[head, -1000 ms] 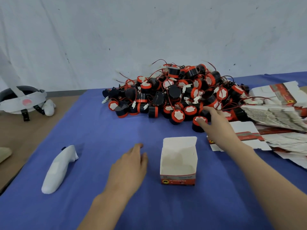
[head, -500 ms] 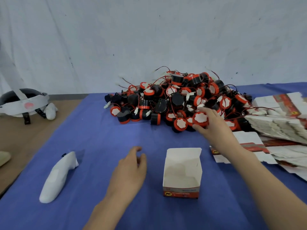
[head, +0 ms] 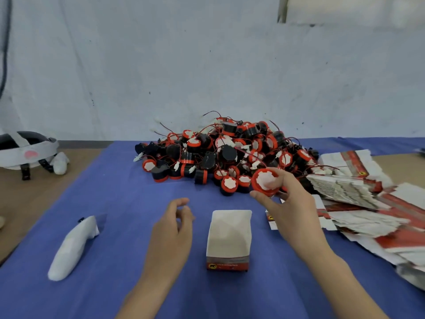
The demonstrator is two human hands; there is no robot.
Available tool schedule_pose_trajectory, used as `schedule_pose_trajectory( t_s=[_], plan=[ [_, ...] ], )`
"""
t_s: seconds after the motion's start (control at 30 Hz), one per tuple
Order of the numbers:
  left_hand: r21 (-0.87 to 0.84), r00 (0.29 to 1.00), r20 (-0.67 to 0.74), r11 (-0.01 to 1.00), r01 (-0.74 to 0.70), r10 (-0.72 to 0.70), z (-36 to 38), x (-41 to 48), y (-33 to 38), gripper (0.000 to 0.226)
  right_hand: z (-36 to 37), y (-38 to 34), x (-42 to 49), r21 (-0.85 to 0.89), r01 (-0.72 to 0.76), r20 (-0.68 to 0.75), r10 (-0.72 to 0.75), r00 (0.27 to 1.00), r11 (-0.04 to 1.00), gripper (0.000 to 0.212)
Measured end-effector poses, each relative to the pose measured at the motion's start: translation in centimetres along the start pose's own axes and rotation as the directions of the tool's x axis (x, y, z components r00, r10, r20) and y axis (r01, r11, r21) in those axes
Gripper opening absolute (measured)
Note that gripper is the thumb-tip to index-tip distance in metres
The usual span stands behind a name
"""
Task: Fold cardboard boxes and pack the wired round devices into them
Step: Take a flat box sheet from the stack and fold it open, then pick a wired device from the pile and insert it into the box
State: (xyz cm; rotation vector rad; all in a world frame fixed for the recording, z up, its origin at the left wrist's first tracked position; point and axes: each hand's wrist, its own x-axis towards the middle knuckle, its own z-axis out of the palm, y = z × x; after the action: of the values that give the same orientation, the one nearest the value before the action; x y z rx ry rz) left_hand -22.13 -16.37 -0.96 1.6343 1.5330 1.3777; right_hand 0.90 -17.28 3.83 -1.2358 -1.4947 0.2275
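Midair, your right hand (head: pixel 289 203) pinches a round device (head: pixel 264 181) just above the open cardboard box (head: pixel 228 240) standing on the blue cloth (head: pixel 115 180), near the device pile (head: pixel 225 153); your left hand (head: pixel 171 229) hovers beside the box, fingers loosely curled, holding nothing.

light: even, soft, bright | shadows: faint | blur: slight on hands | edges: wide-angle bending

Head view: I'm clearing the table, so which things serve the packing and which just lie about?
Job: open box, round device in the right hand, device pile, flat cartons.
Lying about: white controller, headset.
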Motion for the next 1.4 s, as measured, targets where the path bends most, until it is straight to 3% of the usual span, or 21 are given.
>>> schedule_pose_trajectory(
  t_s=[0.1,0.23,0.3,0.43,0.53,0.6,0.67,0.77,0.9,0.93,1.0,1.1,1.2,1.23,1.3,1.4],
  plan=[
    [-0.024,0.996,-0.039,0.996,-0.083,0.082,0.0,-0.6,1.4,0.019,-0.3,-1.3,-1.0,0.101,-0.001,-0.044,0.005,0.999,0.995,0.026],
    [-0.070,0.973,-0.075,0.972,-0.222,0.217,0.4,-1.4,3.1,0.026,-0.6,-2.8,-1.5,0.389,-0.053,-0.062,0.084,0.995,0.920,0.024],
    [-0.098,0.966,-0.070,0.962,-0.256,0.250,0.5,-1.9,3.9,0.028,-0.6,-3.2,-1.3,0.537,-0.096,0.006,0.110,0.994,0.838,0.023],
    [-0.164,0.966,-0.091,0.953,-0.254,0.242,0.9,-2.4,4.9,0.026,-0.3,-3.4,-0.8,0.767,-0.321,0.231,0.227,0.946,0.556,0.023],
    [-0.334,0.983,-0.049,0.924,-0.185,0.179,1.1,-2.4,5.5,0.023,-0.3,-3.1,-0.9,0.760,-0.396,0.344,0.197,0.918,0.516,0.030],
    [-0.450,0.990,0.036,0.887,-0.107,0.138,1.1,-2.1,5.6,0.020,-0.1,-3.1,-1.3,0.728,-0.414,0.402,0.148,0.904,0.546,0.031],
    [-0.490,0.988,0.096,0.870,-0.056,0.118,0.9,-1.9,5.6,0.021,0.2,-3.0,-2.0,0.637,-0.405,0.449,0.112,0.886,0.656,0.039],
    [-0.527,0.994,0.072,0.850,-0.029,0.078,0.3,-1.6,5.3,0.021,0.4,-3.1,-2.6,0.424,-0.297,0.473,0.070,0.878,0.856,0.041],
    [-0.519,0.999,0.018,0.854,0.049,-0.046,-0.2,-1.4,4.5,0.033,0.4,-3.5,-3.1,0.227,-0.146,0.536,0.002,0.844,0.963,0.058],
    [-0.427,0.999,-0.037,0.904,0.010,-0.028,-0.3,-1.4,4.2,0.032,0.4,-3.6,-3.3,0.173,-0.073,0.541,-0.033,0.841,0.982,0.060],
    [-0.066,0.981,-0.128,0.986,-0.154,0.145,-0.7,-1.4,3.6,0.030,0.5,-3.9,-3.5,0.076,0.055,0.551,-0.088,0.830,0.996,0.060],
    [0.458,0.927,-0.069,0.837,-0.299,0.369,-1.1,-0.9,2.5,0.031,0.6,-4.0,-3.7,-0.023,0.134,0.565,-0.098,0.819,0.991,0.062],
    [0.652,0.910,-0.003,0.691,-0.312,0.414,-1.8,-0.7,2.2,0.007,0.6,-4.1,-3.6,-0.052,0.177,0.534,-0.122,0.837,0.983,0.067],
    [0.627,0.913,0.040,0.701,-0.339,0.406,-2.0,-0.7,2.2,0.006,0.6,-4.0,-3.6,-0.069,0.185,0.515,-0.123,0.848,0.980,0.071],
    [0.446,0.934,0.101,0.823,-0.351,0.343,-2.2,-1.0,2.2,0.022,0.9,-3.6,-3.6,-0.091,0.205,0.453,-0.143,0.880,0.975,0.076],
    [0.214,0.952,0.132,0.930,-0.298,0.275,-1.3,-2.2,3.1,0.052,1.7,-3.2,-3.6,-0.053,0.170,0.285,-0.148,0.947,0.984,0.064]
  ],
)
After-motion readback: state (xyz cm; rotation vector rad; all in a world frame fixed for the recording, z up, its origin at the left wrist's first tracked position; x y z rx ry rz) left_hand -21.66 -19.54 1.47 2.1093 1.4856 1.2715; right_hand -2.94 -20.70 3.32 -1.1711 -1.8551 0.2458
